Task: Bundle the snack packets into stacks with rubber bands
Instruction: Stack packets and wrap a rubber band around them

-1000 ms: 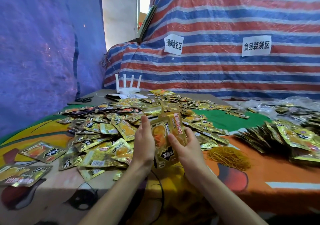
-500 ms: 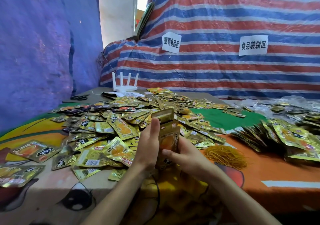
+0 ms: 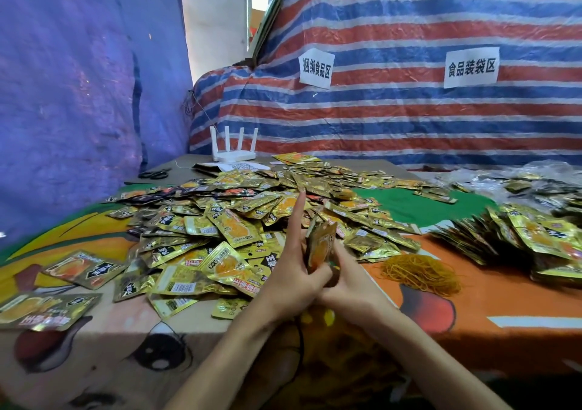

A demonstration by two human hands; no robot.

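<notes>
On the head camera I see the left hand and right hand both clamped on a small stack of packets. It is held upright over the tabletop's near edge, left forefinger straight up. Loose packets are heaped behind, and rubber bands lie to the right.

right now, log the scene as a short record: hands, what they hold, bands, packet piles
held stack: a few packets, upright between both hands; band on it cannot be told
left hand: grips the stack, index finger straight up
right hand: grips the stack's lower end
rubber bands: loose heap, right of hands
loose packets: wide pile left of and behind hands
right pile: packets heaped at far right
</notes>
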